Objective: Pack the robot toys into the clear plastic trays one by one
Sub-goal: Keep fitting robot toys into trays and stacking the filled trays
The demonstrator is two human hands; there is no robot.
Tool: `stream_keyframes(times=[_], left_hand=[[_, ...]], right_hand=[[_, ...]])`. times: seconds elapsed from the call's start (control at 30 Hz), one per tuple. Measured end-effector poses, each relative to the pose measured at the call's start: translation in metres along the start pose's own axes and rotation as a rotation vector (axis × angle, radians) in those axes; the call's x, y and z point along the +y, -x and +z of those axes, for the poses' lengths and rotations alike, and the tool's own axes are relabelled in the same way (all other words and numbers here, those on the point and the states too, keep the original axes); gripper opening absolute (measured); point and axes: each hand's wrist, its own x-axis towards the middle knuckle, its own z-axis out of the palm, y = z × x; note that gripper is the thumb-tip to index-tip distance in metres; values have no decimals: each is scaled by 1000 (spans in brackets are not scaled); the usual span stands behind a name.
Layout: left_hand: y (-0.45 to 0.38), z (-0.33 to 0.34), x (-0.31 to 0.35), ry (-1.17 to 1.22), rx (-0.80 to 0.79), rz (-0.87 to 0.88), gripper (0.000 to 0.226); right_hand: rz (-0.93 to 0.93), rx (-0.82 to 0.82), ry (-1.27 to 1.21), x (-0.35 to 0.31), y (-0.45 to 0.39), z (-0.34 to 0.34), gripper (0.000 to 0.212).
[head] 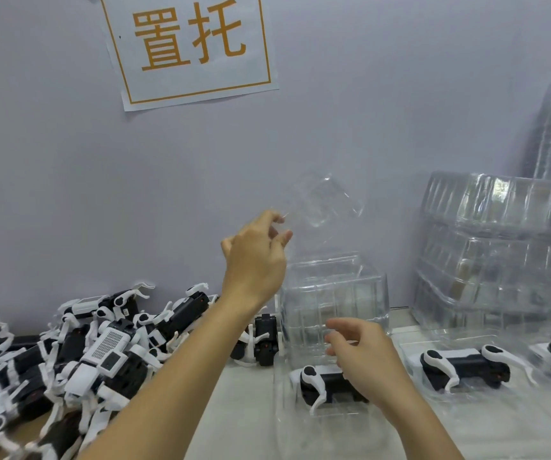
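2 hands: both raised over the desk [247,410].
Right hand [363,356]: nearest, fingers loosely curled, holding nothing, above a robot toy [324,386] lying in a clear tray [317,436].
Loose toys [78,353]: heaped at left.
Left hand [256,257]: pinches a lifted clear tray [325,204] above the tray stack [334,303].

Both forearms are seen bare right up to the frame edge, so no sleeves, and no rings or watch can be spotted on either of the hands [256,257] [365,358].
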Motion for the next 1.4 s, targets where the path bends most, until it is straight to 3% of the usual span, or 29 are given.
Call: stream_keyframes(times=[0.2,0.37,0.7,0.8,0.97,1.1,1.27,1.33,1.4], left_hand=[[73,-60,-23,131,132,-155,15],[108,-87,-49,182,33,-292,18],[109,-88,-41,38,-306,-104,23],[111,-89,-33,-65,-425,-21,23],[110,-84,-23,-160,-465,114,29],[111,-72,-18,-222,-469,202,32],[112,-71,-22,-83,-479,148,52],[111,-69,-23,35,-365,55,57],[111,-65,-24,126,-152,-72,57]], right_hand=[[-40,-17,-33,-6,3,4,24],[-100,-33,-84,-14,3,16,24],[-56,10,-370,-34,5,-16,31],[-60,-91,-338,-33,7,-35,47],[-107,-262,-250,-38,15,-44,86],[-198,-85,-3,-37,14,-40,64],[-236,-7,27,-33,12,-37,67],[-269,-1,43,-34,13,-38,66],[-312,-12,58,-36,15,-38,64]])
